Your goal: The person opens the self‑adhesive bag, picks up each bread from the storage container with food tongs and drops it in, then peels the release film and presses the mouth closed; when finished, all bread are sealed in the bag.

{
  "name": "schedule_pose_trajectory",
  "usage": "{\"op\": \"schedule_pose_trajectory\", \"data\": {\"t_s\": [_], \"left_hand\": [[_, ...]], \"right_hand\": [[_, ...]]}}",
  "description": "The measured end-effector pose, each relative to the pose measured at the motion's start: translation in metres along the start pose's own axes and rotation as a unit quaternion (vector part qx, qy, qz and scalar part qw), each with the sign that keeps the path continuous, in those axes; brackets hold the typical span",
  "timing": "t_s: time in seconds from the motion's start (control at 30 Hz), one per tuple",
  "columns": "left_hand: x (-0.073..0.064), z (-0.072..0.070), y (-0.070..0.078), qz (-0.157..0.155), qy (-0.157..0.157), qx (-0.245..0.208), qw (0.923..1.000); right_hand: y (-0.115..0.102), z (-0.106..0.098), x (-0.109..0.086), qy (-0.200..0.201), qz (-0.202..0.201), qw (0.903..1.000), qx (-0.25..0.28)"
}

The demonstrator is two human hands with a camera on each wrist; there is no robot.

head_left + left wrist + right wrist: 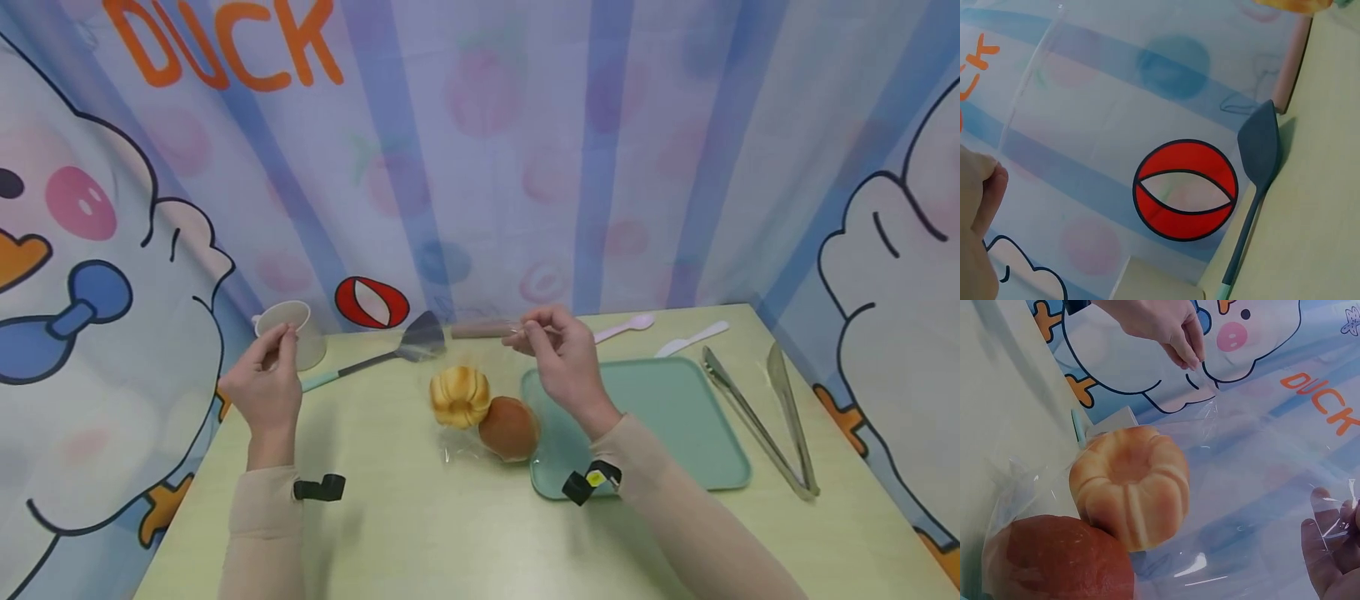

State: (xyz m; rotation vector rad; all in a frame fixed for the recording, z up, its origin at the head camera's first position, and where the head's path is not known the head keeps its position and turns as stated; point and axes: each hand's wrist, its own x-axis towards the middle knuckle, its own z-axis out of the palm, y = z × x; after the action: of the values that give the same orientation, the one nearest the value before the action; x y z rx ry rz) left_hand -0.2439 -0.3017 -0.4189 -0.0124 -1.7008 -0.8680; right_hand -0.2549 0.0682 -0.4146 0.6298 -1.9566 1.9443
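A clear plastic bag hangs between my two hands and holds two breads. One is a golden, ridged, ring-shaped bun; the other is a smooth brown round bun, low in the bag beside it. My left hand pinches one upper corner of the bag between thumb and fingers, in front of a white mug. Gripping the opposite upper corner is my right hand, above the green tray's left part. In the left wrist view, the bag's edge shows as a thin line running up from the fingertips.
A spatula with a dark head lies behind the buns, near a pinkish-brown rod. Behind the tray lie a pink spoon and a pale plastic knife. Metal tongs rest to its right. A printed curtain borders the table's back.
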Motion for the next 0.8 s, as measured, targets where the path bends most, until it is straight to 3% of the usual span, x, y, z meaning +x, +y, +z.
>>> {"op": "schedule_pose_trajectory", "data": {"t_s": [0.27,0.33,0.4,0.47,0.6,0.67,0.8], "left_hand": [[-0.003,-0.004,-0.01,-0.005,0.014,0.062,0.998],[-0.004,-0.008,-0.015,-0.012,0.004,0.077,0.9969],[-0.006,-0.011,-0.02,-0.024,-0.02,0.088,0.9956],[-0.009,-0.014,-0.025,-0.04,-0.064,0.099,0.9922],[-0.018,-0.016,-0.032,-0.068,-0.144,0.127,0.979],[-0.022,-0.015,-0.033,-0.077,-0.165,0.134,0.9742],[-0.029,-0.007,-0.031,-0.08,-0.195,0.109,0.9715]], "right_hand": [[-0.001,0.005,-0.001,-0.008,-0.025,0.9996,-0.006],[0.0,0.005,-0.001,-0.005,-0.027,0.9996,-0.01],[0.0,0.004,-0.001,-0.003,-0.028,0.9995,-0.013],[0.0,0.004,-0.001,-0.005,-0.029,0.9995,-0.015],[0.0,0.004,-0.001,-0.01,-0.032,0.9993,-0.018],[-0.001,0.004,-0.001,-0.012,-0.028,0.9994,-0.018],[-0.002,0.003,0.0,-0.013,-0.02,0.9996,-0.012]]}}
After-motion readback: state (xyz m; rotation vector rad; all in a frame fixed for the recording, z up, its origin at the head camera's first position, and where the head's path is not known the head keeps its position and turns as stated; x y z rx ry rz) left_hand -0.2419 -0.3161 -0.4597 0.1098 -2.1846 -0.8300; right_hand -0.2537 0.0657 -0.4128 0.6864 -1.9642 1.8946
